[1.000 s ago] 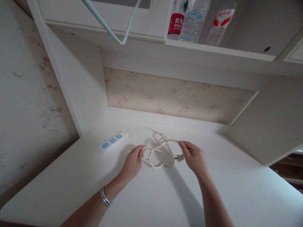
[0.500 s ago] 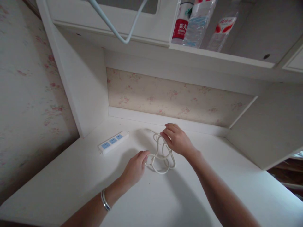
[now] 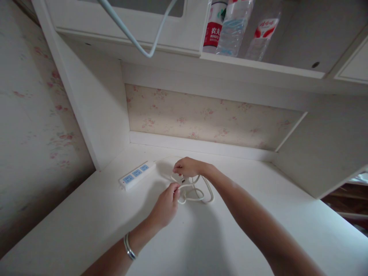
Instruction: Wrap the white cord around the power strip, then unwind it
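Note:
A white power strip (image 3: pixel 137 175) with blue sockets lies on the white desktop, left of both hands. From its far end a thin white cord runs behind my right hand into loose loops (image 3: pixel 211 193). My left hand (image 3: pixel 166 201), with a silver bracelet on its wrist, pinches the near left side of these loops. Just beyond it, my right hand (image 3: pixel 188 166) is bent over the cord with its fingers closed on it. Beneath the right hand a pale piece with a dark end (image 3: pixel 183 179), perhaps the plug, shows partly; the fingers hide the rest.
Overhead, a cabinet shelf (image 3: pixel 258 66) holds several plastic bottles (image 3: pixel 234 28). A pale blue bent tube or wire (image 3: pixel 138 42) hangs in front of the cabinet at top left. White side panels and a flowered back wall (image 3: pixel 201 115) enclose the desktop (image 3: pixel 161 245).
My right hand has moved left and turned over the loops, drawing cord toward my left hand. The loops have changed shape. My left hand keeps its pinch, and the view has shifted slightly.

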Available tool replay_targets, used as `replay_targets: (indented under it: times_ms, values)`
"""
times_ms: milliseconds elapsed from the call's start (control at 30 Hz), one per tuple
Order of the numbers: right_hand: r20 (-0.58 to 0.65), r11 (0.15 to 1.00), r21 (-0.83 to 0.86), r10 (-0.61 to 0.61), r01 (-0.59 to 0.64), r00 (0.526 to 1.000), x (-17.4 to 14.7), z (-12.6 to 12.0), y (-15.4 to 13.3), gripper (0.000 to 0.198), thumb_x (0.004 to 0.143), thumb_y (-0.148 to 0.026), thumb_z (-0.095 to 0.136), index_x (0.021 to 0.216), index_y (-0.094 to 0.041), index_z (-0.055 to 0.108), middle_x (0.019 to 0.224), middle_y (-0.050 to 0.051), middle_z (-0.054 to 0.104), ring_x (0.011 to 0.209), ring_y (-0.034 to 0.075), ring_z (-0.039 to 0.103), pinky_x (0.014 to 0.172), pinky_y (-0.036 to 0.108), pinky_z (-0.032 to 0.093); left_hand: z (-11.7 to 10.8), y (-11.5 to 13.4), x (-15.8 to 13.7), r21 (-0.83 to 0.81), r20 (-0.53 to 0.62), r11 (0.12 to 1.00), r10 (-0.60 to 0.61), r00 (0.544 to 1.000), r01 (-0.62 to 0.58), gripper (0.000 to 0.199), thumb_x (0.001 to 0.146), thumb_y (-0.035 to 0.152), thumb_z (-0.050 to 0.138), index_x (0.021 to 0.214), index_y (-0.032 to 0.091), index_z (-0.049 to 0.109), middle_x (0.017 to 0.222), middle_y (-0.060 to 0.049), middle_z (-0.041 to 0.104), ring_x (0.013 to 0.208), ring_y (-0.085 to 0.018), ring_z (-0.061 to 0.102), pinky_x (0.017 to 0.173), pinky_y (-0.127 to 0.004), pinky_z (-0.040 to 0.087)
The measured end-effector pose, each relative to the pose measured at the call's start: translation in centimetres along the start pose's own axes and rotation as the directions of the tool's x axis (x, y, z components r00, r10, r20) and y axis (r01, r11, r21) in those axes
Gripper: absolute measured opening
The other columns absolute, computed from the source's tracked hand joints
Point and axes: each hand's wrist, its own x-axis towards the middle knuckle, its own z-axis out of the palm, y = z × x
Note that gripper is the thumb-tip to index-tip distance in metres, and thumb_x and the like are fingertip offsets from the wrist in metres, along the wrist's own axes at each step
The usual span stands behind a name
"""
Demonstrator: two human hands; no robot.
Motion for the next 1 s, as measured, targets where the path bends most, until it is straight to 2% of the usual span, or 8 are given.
replay_targets:
  times_ms: [233,333,467,533,600,700,867,1000]
  values:
    - [-0.053,0.996,-0.089,0.013,-0.017,0.999,0.0,0.2,-0.5,0.026,0.085,-0.025,0.047,0.081,-0.017,0.072,0.086,0.008,0.071,0.078,0.019,0.062,0.067,0.025,0.038,0.2,-0.7,0.6,-0.102,0.044,0.991,-0.078,0.996,0.083,0.026,0.091,0.042,0.033,0.092,0.019,0.046,0.07,0.003,0.051,0.045,-0.009,0.048,0.04,-0.02,0.038]
    - [-0.298,0.995,-0.084,0.031,-0.059,0.954,-1.3,-0.4,-0.9,0.028,0.088,-0.027,0.044,0.086,-0.019,0.07,0.093,0.008,0.07,0.085,0.019,0.06,0.073,0.026,0.038,0.2,-0.9,0.9,-0.181,0.053,0.976,-0.114,0.992,0.122,0.026,0.09,0.043,0.034,0.088,0.019,0.044,0.07,0.003,0.049,0.045,-0.008,0.048,0.038,-0.019,0.039]
    - [-0.733,0.97,0.235,0.214,-0.054,0.645,-4.8,-0.4,-1.3,0.032,0.091,-0.038,0.041,0.091,-0.019,0.067,0.084,0.005,0.066,0.075,0.015,0.057,0.07,0.025,0.04,0.4,-1.3,1.1,-0.358,0.061,0.922,-0.133,0.989,0.146,0.029,0.087,0.047,0.039,0.086,0.019,0.041,0.073,0.004,0.048,0.047,-0.007,0.048,0.039,-0.021,0.043]
    - [-0.775,0.885,0.466,0.406,0.005,0.485,-6.6,0.8,-1.1,0.034,0.089,-0.044,0.043,0.092,-0.018,0.064,0.073,0.003,0.062,0.064,0.014,0.053,0.061,0.024,0.04,0.5,-1.2,1.1,-0.455,0.082,0.877,-0.13,0.988,0.153,0.032,0.085,0.05,0.042,0.086,0.019,0.041,0.076,0.003,0.049,0.049,-0.008,0.05,0.042,-0.023,0.046]
    - [-0.721,0.773,0.631,0.556,0.06,0.414,-8.1,2.9,-0.6,0.036,0.087,-0.049,0.045,0.09,-0.018,0.063,0.064,0.0,0.056,0.055,0.013,0.048,0.053,0.023,0.037,0.4,-1.0,1.1,-0.523,0.116,0.838,-0.113,0.987,0.158,0.034,0.084,0.052,0.045,0.086,0.018,0.041,0.078,0.002,0.05,0.053,-0.008,0.052,0.046,-0.024,0.048]
    - [-0.617,0.701,0.713,0.611,0.023,0.497,-9.1,6.6,0.2,0.035,0.084,-0.05,0.049,0.092,-0.019,0.063,0.061,-0.002,0.052,0.053,0.012,0.045,0.051,0.023,0.035,0.2,-0.4,0.9,-0.559,0.2,0.808,-0.086,0.976,0.186,0.036,0.083,0.053,0.049,0.086,0.018,0.042,0.082,0.0,0.052,0.058,-0.009,0.054,0.052,-0.026,0.05]
    - [-0.428,0.77,0.604,0.533,-0.207,0.73,-8.7,10.4,0.2,0.038,0.081,-0.046,0.054,0.109,-0.022,0.062,0.058,-0.004,0.051,0.053,0.012,0.046,0.051,0.021,0.033,-0.2,0.4,0.4,-0.523,0.312,0.824,-0.053,0.949,0.218,0.035,0.083,0.051,0.052,0.089,0.018,0.043,0.091,-0.002,0.051,0.066,-0.01,0.058,0.062,-0.028,0.052]
    - [-0.429,0.86,0.461,0.433,-0.22,0.793,-8.5,10.9,-0.6,0.029,0.088,-0.04,0.044,0.077,-0.022,0.064,0.058,-0.002,0.054,0.055,0.012,0.046,0.053,0.021,0.03,-0.6,0.5,0.4,-0.489,0.368,0.828,-0.09,0.925,0.275,0.028,0.082,0.041,0.058,0.091,0.018,0.045,0.098,-0.004,0.053,0.073,-0.013,0.063,0.066,-0.03,0.052]
